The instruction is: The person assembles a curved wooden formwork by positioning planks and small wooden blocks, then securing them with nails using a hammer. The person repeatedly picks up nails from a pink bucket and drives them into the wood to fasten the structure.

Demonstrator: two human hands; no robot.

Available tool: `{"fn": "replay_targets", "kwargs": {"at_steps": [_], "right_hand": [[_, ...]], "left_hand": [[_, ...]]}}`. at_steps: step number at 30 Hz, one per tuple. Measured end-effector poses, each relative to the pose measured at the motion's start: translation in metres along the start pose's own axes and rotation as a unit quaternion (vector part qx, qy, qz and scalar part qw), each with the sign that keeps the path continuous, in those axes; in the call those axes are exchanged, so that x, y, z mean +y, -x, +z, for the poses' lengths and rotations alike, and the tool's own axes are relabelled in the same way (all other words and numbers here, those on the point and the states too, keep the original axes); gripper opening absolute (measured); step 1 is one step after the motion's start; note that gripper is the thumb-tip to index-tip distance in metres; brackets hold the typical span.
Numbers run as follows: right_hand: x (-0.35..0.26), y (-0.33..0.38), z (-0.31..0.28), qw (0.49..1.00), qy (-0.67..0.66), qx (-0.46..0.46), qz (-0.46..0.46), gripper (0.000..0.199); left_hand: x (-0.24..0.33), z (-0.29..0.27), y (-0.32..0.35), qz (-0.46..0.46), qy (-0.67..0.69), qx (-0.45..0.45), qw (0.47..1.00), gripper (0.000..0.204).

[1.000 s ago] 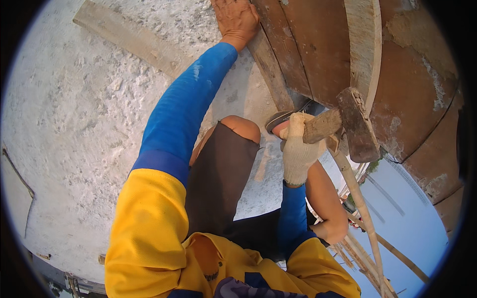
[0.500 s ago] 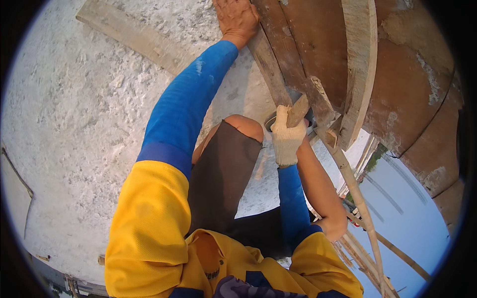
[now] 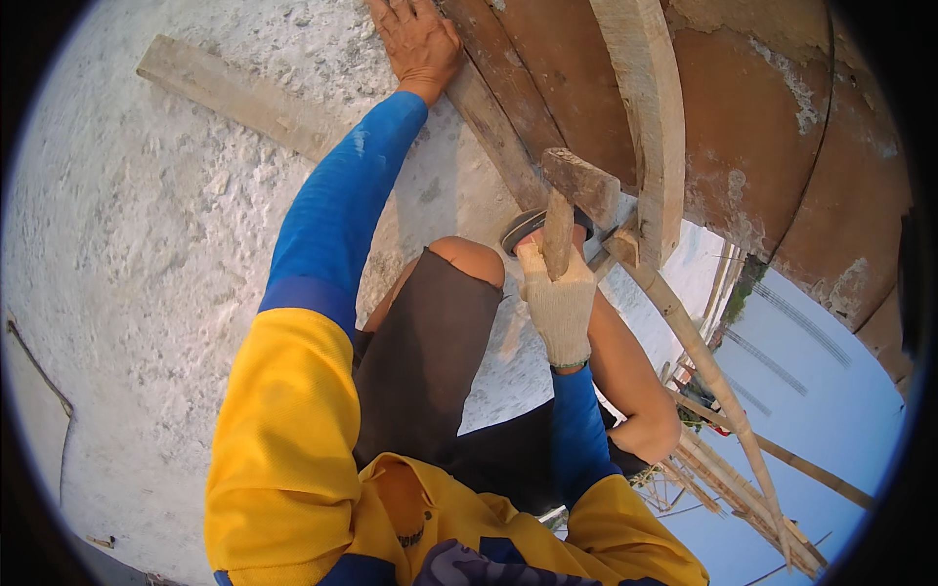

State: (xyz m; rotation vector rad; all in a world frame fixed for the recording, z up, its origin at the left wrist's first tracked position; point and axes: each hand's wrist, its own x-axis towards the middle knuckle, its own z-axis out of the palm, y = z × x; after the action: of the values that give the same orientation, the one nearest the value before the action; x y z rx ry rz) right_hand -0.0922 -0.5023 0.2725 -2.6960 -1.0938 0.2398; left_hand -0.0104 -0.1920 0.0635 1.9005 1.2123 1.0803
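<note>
My bare left hand point(image 3: 418, 47) lies open, fingers spread and pressed down. It rests at the upper end of a narrow wooden strip point(image 3: 493, 127) that runs along the edge of brown boards point(image 3: 518, 73). In a pale knitted glove, my right hand point(image 3: 562, 308) is closed around the wooden handle of a hammer point(image 3: 578, 184). The hammer's broad, wedge-shaped head is raised, overlapping the strip's lower end in view. Behind the glove my foot shows in a dark sandal point(image 3: 518, 230). Whether a nail is in the strip I cannot tell.
A loose plank point(image 3: 234, 93) lies on the rough whitish concrete point(image 3: 176, 264) to the left. A curved timber point(image 3: 650, 117) stands over the brown boards. Bamboo poles point(image 3: 703, 356) slant down at the right, beyond the slab's edge, with sky behind.
The hammer has swung up and tilted, its head now above my right glove. The view has shifted, so my left hand and the boards sit further left; that hand still presses on the strip.
</note>
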Motion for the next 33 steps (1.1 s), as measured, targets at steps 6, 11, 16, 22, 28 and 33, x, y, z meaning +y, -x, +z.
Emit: {"fn": "replay_targets", "kwargs": {"at_steps": [6,11,16,22,28,33], "right_hand": [[0.028,-0.046,0.044,0.968,-0.068,-0.166,0.177,0.02],[0.024,-0.031,0.026,0.973,-0.078,-0.161,0.148,0.018],[0.015,-0.037,0.015,0.992,-0.053,-0.001,-0.113,0.022],[0.028,-0.049,0.057,0.958,-0.085,-0.215,0.172,0.021],[-0.011,0.051,-0.036,0.976,-0.112,-0.144,0.121,0.026],[-0.081,0.101,-0.176,0.941,-0.014,-0.167,0.296,0.031]], "left_hand": [[0.004,-0.006,-0.002,0.004,-0.031,0.006,1.0,0.068],[0.005,-0.007,-0.005,0.013,0.004,0.01,1.0,0.066],[0.002,-0.008,-0.005,0.015,-0.005,-0.017,1.0,0.063],[0.006,-0.009,-0.015,0.015,-0.009,0.031,0.999,0.064],[0.001,-0.003,-0.005,0.02,-0.022,-0.01,1.0,0.068],[-0.012,0.007,0.001,0.059,-0.057,-0.01,0.997,0.079]]}}
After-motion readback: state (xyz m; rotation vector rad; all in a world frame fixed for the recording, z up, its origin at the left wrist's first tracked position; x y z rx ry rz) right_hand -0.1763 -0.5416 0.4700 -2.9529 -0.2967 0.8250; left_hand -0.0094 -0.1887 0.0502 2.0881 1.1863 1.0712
